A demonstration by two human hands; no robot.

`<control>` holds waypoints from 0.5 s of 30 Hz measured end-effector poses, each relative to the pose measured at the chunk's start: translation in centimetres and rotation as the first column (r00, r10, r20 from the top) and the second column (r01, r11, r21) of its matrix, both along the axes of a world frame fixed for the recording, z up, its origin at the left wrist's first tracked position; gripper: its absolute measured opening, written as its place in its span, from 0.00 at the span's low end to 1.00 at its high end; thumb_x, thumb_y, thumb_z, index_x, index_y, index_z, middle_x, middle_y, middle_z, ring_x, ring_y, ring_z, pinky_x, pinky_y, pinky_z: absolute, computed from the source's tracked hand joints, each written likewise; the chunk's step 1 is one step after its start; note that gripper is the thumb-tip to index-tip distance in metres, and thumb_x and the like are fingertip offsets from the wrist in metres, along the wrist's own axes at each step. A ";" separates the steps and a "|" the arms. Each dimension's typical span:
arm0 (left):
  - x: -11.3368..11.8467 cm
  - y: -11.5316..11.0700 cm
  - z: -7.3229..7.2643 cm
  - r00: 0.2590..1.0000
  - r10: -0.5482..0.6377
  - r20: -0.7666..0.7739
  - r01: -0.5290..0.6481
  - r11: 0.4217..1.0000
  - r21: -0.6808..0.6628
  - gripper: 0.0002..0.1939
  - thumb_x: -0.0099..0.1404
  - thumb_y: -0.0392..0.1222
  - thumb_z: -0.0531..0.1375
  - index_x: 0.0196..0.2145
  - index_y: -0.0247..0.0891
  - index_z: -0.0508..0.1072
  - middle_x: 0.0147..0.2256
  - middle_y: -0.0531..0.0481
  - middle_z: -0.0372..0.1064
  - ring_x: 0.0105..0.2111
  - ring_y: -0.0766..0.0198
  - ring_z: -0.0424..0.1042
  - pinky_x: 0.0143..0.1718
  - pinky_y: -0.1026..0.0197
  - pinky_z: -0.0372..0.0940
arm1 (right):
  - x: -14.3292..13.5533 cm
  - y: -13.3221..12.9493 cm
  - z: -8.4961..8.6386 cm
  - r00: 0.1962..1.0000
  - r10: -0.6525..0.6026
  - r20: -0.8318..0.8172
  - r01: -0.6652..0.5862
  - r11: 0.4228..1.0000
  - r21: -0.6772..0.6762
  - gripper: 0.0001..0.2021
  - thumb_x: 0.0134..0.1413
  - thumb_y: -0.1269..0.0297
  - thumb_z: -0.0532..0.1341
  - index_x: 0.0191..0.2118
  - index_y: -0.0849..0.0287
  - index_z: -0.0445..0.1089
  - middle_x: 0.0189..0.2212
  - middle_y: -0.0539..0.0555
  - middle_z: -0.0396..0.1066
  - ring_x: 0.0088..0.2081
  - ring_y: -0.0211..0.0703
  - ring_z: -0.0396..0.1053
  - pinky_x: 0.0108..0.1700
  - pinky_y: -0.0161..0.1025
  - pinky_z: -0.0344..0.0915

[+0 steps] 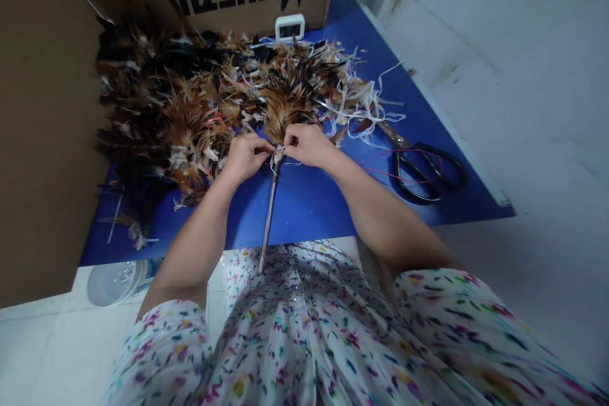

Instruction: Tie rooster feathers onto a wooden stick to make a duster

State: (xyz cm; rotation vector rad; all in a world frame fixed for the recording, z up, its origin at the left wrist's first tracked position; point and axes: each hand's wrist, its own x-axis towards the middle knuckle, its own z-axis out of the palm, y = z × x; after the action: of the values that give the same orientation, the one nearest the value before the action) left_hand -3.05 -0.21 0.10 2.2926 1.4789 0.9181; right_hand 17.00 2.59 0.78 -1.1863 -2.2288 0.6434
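Note:
A thin wooden stick [269,219] points from the table's front edge up to a brown feather bundle [280,115]. White string [278,151] is wrapped where the feathers meet the stick. On the left of this joint, my left hand [246,155] pinches with thumb and forefinger at the string. My right hand [307,143] is closed on the other side, its fingertips pressed together on the string. The two hands are a small gap apart. Loose string ends hang beside the stick.
Brown and black feathers [190,95] are heaped over the blue table [314,203]. Black-handled scissors [419,171] lie at the right with red string and white strips [375,111]. Behind stand a small white clock [290,27] and a cardboard box [238,19]; cardboard [42,127] rises at left.

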 end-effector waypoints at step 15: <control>-0.2 0.0 0.2 0.999 0.030 -0.044 -0.032 0.999 -0.031 0.11 0.55 0.30 0.63 0.31 0.42 0.83 0.31 0.50 0.78 0.33 0.61 0.76 0.40 0.59 0.69 | -0.2 0.1 -0.3 1.000 -0.006 0.018 0.005 0.999 0.032 0.06 0.47 0.77 0.62 0.26 0.59 0.69 0.29 0.52 0.73 0.31 0.39 0.66 0.37 0.36 0.60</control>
State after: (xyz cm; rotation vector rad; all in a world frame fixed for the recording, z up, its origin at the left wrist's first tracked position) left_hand -3.21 -0.18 0.31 2.2869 1.5399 0.8516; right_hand 16.78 2.67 0.51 -1.1866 -2.2421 0.5953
